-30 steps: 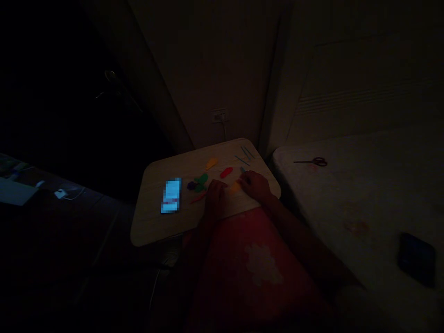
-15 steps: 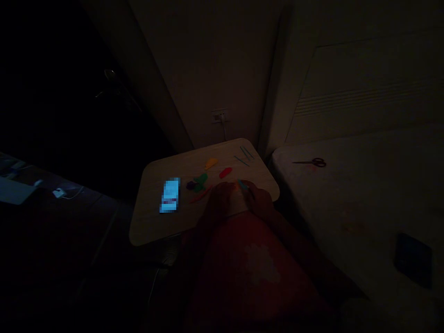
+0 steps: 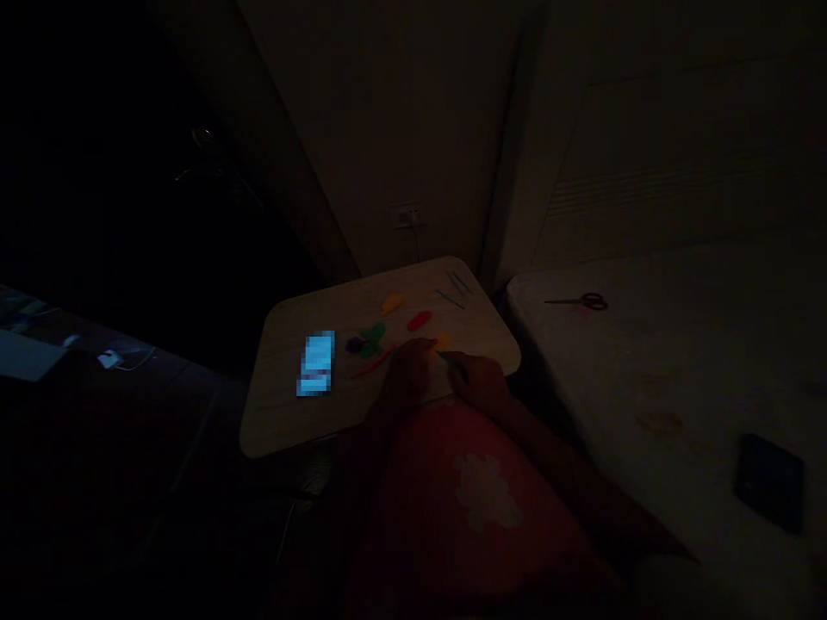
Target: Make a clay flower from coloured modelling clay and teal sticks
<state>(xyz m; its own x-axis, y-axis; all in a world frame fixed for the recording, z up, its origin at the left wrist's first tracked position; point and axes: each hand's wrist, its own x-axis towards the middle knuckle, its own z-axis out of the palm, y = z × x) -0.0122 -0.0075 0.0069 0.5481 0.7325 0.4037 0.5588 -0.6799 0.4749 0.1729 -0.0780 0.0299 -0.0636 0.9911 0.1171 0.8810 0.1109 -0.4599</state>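
Note:
In dim light, my right hand (image 3: 481, 379) is closed on a thin bluish stick-like tool (image 3: 444, 355), its tip pointing left. Close to that tip lies a small orange piece of what looks like modelling clay (image 3: 442, 342). My left hand (image 3: 408, 370) has its fingers drawn together at the left side of this piece and seems to hold it on the small wooden table (image 3: 277, 430). Just beyond are a red piece (image 3: 419, 321) and a yellow-orange piece (image 3: 391, 303). Green pieces (image 3: 373, 334), a dark purple lump (image 3: 355, 344) and a reddish strip (image 3: 371, 363) lie to the left.
A lit phone (image 3: 316, 363) lies on the table's left part. Several thin sticks (image 3: 456, 291) are at its far right corner. Scissors (image 3: 578, 301) and a dark flat object (image 3: 770, 482) rest on the pale surface to the right. A wall socket (image 3: 406, 215) is behind the table.
The tool in my right hand has tilted lower, its tip now pointing left toward the orange piece. More of that piece shows. My left hand has barely shifted.

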